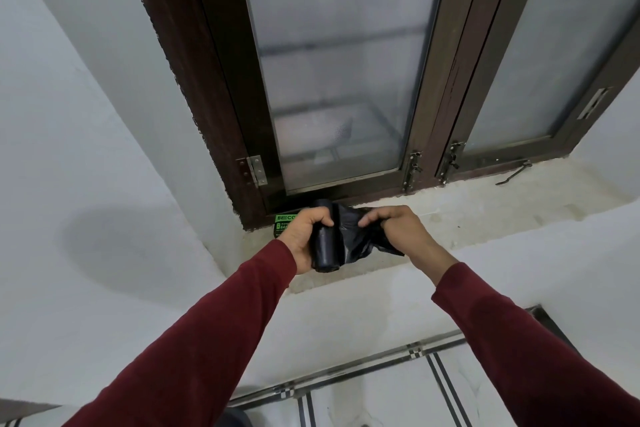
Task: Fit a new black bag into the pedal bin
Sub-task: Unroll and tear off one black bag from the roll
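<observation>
A black roll of bin bags (pixel 325 250) is held upright over the window sill, and my left hand (pixel 304 236) is wrapped around it. From the roll a loose black bag (pixel 356 239) stretches to the right, where my right hand (pixel 394 229) pinches its free end. Behind my left hand a green and black bag packet (pixel 284 220) lies on the sill, partly hidden. The pedal bin is not in view.
The pale stone window sill (pixel 485 204) runs below a dark brown framed window (pixel 346 80) with frosted glass and metal latches (pixel 412 170). White walls stand on both sides. Tiled floor with dark stripes (pixel 398 385) lies below.
</observation>
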`<control>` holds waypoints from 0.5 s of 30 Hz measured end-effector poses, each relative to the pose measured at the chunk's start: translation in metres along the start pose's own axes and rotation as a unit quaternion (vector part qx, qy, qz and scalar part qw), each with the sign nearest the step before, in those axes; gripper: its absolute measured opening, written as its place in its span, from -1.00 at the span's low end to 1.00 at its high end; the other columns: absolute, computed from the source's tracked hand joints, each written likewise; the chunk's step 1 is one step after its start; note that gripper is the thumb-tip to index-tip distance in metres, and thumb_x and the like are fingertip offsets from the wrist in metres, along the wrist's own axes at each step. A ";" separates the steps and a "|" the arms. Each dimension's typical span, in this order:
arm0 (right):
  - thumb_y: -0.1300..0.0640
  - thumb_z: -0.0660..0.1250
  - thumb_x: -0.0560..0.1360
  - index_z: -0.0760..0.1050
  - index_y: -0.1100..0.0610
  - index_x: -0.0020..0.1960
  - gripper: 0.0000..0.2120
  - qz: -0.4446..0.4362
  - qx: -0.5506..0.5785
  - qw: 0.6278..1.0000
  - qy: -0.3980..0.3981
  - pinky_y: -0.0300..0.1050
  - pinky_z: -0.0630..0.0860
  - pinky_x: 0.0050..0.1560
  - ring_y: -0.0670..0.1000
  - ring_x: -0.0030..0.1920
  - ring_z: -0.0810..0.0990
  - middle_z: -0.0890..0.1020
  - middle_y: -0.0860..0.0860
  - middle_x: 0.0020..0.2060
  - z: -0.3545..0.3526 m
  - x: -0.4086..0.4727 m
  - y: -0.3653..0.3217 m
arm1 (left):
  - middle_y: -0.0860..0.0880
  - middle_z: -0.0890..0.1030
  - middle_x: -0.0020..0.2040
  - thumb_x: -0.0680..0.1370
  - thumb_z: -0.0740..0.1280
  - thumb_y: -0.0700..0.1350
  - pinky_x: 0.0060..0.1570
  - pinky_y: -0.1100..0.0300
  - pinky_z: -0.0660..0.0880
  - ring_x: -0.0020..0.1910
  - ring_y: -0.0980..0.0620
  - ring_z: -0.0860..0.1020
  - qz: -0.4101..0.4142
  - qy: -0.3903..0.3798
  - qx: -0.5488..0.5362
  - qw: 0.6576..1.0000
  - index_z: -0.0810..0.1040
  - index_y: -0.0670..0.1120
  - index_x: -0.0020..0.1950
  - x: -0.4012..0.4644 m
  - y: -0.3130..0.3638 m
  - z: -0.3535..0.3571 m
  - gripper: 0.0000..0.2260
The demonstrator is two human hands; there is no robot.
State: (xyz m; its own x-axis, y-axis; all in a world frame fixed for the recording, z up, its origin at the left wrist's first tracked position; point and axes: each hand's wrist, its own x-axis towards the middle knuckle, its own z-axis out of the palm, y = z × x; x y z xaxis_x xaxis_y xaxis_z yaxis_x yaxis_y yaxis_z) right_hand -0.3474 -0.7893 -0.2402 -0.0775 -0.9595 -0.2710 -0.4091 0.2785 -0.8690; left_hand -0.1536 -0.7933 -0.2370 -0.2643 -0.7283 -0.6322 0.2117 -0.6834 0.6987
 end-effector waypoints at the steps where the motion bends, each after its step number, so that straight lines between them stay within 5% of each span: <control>1: 0.45 0.10 0.40 0.71 0.01 -0.22 -0.51 0.025 0.009 1.000 -0.005 -0.17 0.58 -0.14 0.10 -0.13 0.66 0.72 0.06 -0.15 -0.001 0.000 -0.004 | -0.17 0.68 0.03 0.36 0.30 -0.15 0.15 -0.03 0.55 -0.02 -0.19 0.63 0.002 -0.003 0.007 1.000 0.66 -0.15 0.04 0.000 0.001 -0.001 -0.70; 3: 0.22 0.32 0.43 0.63 0.09 -0.27 -0.84 0.077 0.037 0.996 0.015 -0.17 0.49 -0.22 0.09 -0.25 0.59 0.67 0.10 -0.16 -0.006 -0.002 -0.010 | -0.16 0.64 0.08 0.28 0.33 -0.13 0.21 -0.07 0.52 0.03 -0.19 0.60 0.008 -0.007 0.026 1.000 0.63 -0.13 0.10 0.000 0.005 0.002 -0.61; 6: -0.23 0.55 0.30 0.52 0.10 -0.22 -0.58 0.031 0.002 0.999 0.033 -0.10 0.49 -0.19 0.03 -0.23 0.62 0.66 0.02 -0.24 -0.005 -0.006 -0.004 | -0.18 0.64 0.09 0.29 0.33 -0.13 0.23 -0.13 0.53 0.06 -0.22 0.59 0.005 -0.018 0.021 1.000 0.61 -0.12 0.15 0.000 0.006 0.001 -0.57; 10: -0.14 0.61 0.33 0.59 -0.05 -0.03 -0.67 -0.027 -0.046 0.996 0.066 -0.19 0.54 -0.20 -0.03 -0.15 0.67 0.69 -0.02 -0.19 -0.002 -0.013 0.002 | -0.19 0.61 0.10 0.33 0.26 -0.07 0.09 -0.12 0.55 0.05 -0.24 0.58 0.007 -0.043 -0.022 0.999 0.60 -0.14 0.21 0.001 0.005 -0.002 -0.53; 12: -0.06 0.54 0.43 0.67 -0.03 -0.11 -0.86 -0.021 -0.036 0.998 0.044 -0.23 0.50 -0.22 -0.02 -0.16 0.68 0.71 -0.02 -0.22 -0.006 -0.009 0.001 | -0.20 0.63 0.08 0.38 0.29 -0.06 0.07 -0.10 0.57 -0.01 -0.22 0.61 0.001 -0.046 -0.037 0.998 0.60 -0.16 0.20 0.001 0.006 -0.003 -0.57; 15: 0.06 0.46 0.51 0.65 0.08 -0.20 -0.85 0.003 -0.021 1.000 0.014 -0.16 0.49 -0.17 0.04 -0.20 0.63 0.69 0.02 -0.27 -0.010 -0.006 0.000 | -0.20 0.70 -0.02 0.47 0.39 -0.12 -0.07 0.01 0.63 -0.14 -0.16 0.67 0.008 -0.049 -0.009 0.999 0.62 -0.17 0.17 -0.001 0.006 -0.001 -0.71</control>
State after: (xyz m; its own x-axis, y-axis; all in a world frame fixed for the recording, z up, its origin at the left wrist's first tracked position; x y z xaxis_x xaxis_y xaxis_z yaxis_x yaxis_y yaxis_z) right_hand -0.3563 -0.7843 -0.2343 -0.1051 -0.9590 -0.2633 -0.4473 0.2821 -0.8488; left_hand -0.1511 -0.7968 -0.2324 -0.3509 -0.7311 -0.5851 0.2328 -0.6734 0.7017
